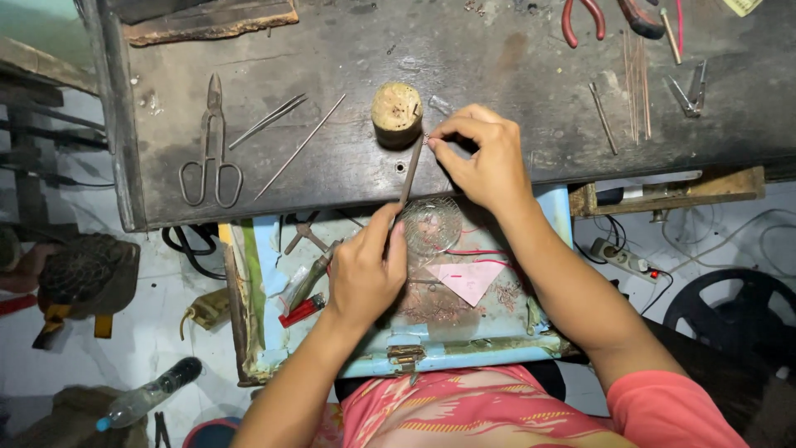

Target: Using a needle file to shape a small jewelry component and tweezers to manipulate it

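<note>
On a dark worn surface point(497, 50), shears point(212, 149) lie far left, then the left hand point(365, 270) pinching a thin tool point(410, 170) angled toward a wooden stub point(396, 112), where the right hand point(485, 158) pinches a tiny piece at the tool's tip.

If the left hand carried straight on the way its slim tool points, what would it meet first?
The left hand holds a thin rod-like tool angled up toward the bench. Its tip already sits by the right hand fingertips; just beyond, probably the round wooden block, though depth is unclear.
</note>
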